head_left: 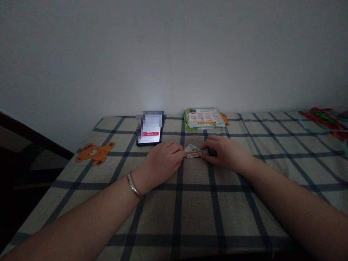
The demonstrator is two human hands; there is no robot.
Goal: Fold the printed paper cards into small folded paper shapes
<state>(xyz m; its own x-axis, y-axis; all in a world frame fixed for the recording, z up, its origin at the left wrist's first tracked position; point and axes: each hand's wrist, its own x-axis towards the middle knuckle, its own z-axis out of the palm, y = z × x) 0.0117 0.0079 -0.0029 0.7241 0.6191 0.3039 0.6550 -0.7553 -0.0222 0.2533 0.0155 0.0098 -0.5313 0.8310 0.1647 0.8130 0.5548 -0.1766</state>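
A small folded piece of printed paper (pixel 193 151) lies on the checked cloth between my two hands. My left hand (pixel 162 159), with a silver bangle on the wrist, is closed and pinches the paper's left end. My right hand (pixel 225 153) is closed too and presses the paper's right end down with its fingertips. The paper is folded into a narrow strip with a small white flap sticking up. Both forearms rest low over the cloth.
A lit phone (pixel 150 128) lies just beyond my left hand. A stack of printed sheets (pixel 204 118) sits behind the paper near the wall. Coloured cords (pixel 326 119) lie at the far right. The checked cloth (pixel 190 203) with a bear print (pixel 95 153) drops off at the left edge.
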